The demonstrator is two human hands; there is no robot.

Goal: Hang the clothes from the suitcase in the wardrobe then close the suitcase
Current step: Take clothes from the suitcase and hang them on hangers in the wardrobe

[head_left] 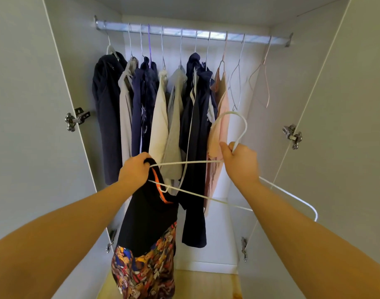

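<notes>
I face an open white wardrobe [62, 61]. My left hand [134, 171] grips the neck of a black garment [149, 221] that has an orange collar and a colourful printed lower part; the garment hangs down from that hand. My right hand [238, 161] grips a white hanger [236, 121] at the base of its hook, with the hook pointing up. One hanger arm reaches across into the garment's collar at my left hand, and the other arm runs out past my right forearm. The suitcase is not in view.
A metal rail [191, 34] at the top carries several hung clothes: dark blue, grey, cream and pink. Two bare hangers [236, 87] hang at the rail's right end. Both wardrobe doors [344, 126] stand open at my sides. A strip of wooden floor [206, 283] shows below.
</notes>
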